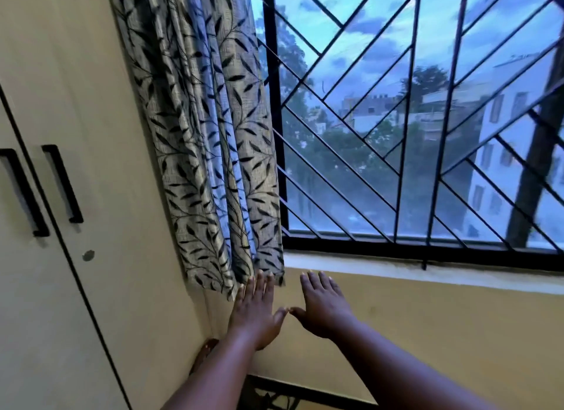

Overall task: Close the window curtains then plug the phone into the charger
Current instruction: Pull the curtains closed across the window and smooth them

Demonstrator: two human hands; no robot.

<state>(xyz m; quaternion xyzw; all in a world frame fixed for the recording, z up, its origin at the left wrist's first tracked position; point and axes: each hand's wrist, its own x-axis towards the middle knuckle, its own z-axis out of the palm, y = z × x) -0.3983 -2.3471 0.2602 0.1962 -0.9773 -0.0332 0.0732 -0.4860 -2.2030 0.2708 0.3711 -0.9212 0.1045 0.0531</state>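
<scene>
Step in hand: closing the curtain (207, 141), which hangs bunched just above and ahead of the left hand (254, 312), whose flat, spread fingertips reach its lower hem without gripping it. The right hand (323, 305) is likewise flat and empty, thumb tips nearly touching, with the barred window (427, 119) uncovered above and to its right. Next move, as judged: pinch the hem edge and draw it rightward; phone and charger are not visible
</scene>
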